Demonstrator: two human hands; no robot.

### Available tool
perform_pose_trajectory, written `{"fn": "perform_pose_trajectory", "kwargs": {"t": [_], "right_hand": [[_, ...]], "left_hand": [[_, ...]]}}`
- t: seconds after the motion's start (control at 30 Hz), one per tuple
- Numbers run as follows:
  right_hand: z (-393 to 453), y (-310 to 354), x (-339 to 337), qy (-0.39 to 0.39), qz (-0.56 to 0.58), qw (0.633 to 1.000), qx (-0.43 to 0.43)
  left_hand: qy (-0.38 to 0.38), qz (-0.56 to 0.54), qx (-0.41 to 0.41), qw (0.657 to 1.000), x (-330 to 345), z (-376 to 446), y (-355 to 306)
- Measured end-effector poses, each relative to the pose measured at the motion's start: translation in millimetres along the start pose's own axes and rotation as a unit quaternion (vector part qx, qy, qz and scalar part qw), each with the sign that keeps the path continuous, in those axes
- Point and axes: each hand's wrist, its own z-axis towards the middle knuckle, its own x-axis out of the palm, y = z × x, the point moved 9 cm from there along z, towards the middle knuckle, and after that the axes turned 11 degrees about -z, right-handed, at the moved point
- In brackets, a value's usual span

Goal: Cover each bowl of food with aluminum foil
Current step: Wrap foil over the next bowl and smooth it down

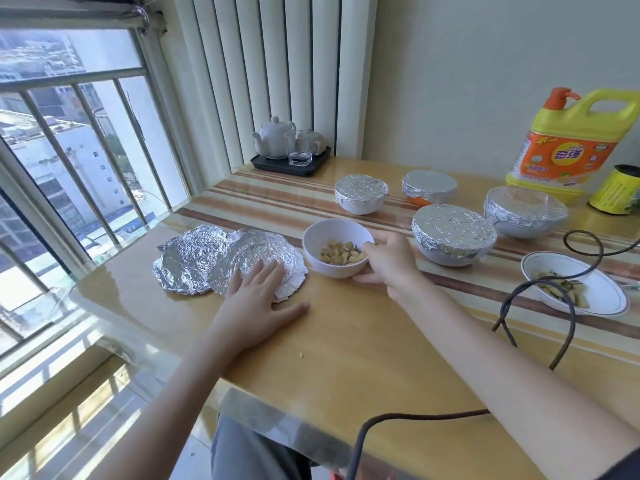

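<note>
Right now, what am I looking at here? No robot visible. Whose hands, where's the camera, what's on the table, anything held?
No machine: a person works bare-handed, and the single picture comes from a wide-angle camera on their head, looking down. The left hand lies flat on one of two loose foil sheets. The right hand grips the rim of an open white bowl of food. Behind it stand four foil-covered bowls. An uncovered dish of food sits at right. Also on the table: a tea tray, a detergent jug and a dark cable.
</note>
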Motion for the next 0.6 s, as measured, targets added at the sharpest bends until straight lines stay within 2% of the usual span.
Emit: {"fn": "perform_pose_trajectory", "kwargs": {"t": [0.13,0.37,0.6], "right_hand": [[-4,-10,-32,0.001,0.001,1.0,0.009],[-16,-12,-51,0.005,-0.002,1.0,-0.016],[-18,-10,-51,0.002,-0.017,0.999,-0.041]], "left_hand": [[-0.044,-0.045,0.041,0.997,-6,-7,-12],[-0.118,-0.058,0.101,0.986,-18,-22,-30],[-0.258,-0.101,0.117,0.954,-39,-34,-30]]}}
